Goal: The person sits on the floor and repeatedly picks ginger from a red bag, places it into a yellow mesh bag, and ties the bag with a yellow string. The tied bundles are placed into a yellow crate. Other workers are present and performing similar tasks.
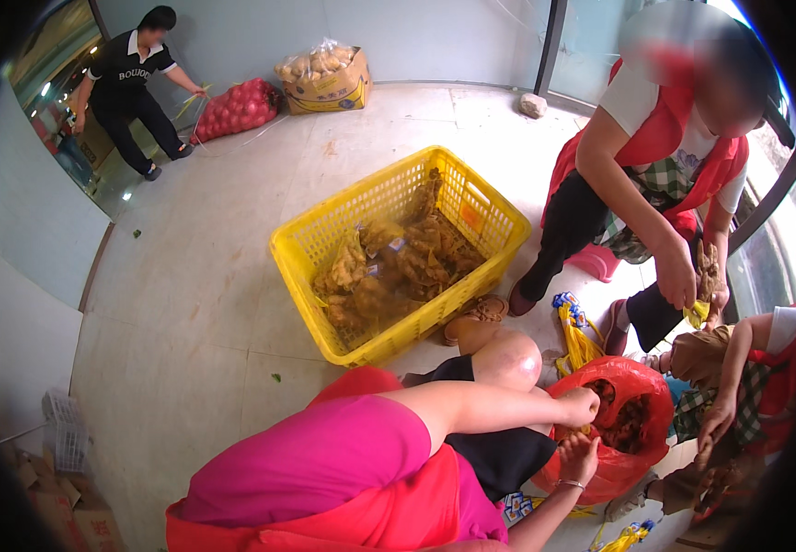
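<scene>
My left hand [580, 406] is curled over the near rim of a red plastic bag [649, 461], its fingertips mostly hidden. Just below it, my right hand [579, 458], with a bracelet at the wrist, is closed around a small yellow-brown piece, probably a knobbly ginger-like root [582, 432]. The bag gapes and holds dark brown pieces [627, 422]. Beyond my knee stands a yellow perforated plastic crate [315, 331] with several brown knobbly roots [349, 261]; some bear yellow straps and blue-white tags [396, 243].
Yellow tagged straps [577, 334] lie on the floor beside the bag, with another bundle [625, 537] nearer me. One seated co-worker [674, 265] handles a root; another [736, 400] sits to the right. Farther off, a person [132, 76] grips a red net sack [239, 110] beside a carton [329, 86].
</scene>
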### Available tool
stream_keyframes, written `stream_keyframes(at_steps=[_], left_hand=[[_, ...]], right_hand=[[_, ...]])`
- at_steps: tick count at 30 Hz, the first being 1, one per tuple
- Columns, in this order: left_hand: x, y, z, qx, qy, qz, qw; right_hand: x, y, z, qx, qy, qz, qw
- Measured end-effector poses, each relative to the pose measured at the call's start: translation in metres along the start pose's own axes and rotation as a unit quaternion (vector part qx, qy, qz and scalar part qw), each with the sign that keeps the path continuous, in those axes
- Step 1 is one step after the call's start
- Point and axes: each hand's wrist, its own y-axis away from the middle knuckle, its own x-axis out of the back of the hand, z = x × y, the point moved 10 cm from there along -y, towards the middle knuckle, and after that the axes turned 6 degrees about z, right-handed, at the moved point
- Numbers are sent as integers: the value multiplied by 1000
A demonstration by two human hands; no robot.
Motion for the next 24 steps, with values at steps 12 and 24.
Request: stream_keyframes(at_steps=[12,24], left_hand=[[-87,82,57,-434,-331,-243,802],[-10,5,46,-62,88,3,994]], right_hand=[[-17,-5,12,-159,-172,-142,962],[19,-38,-91,91,-355,-129,921]])
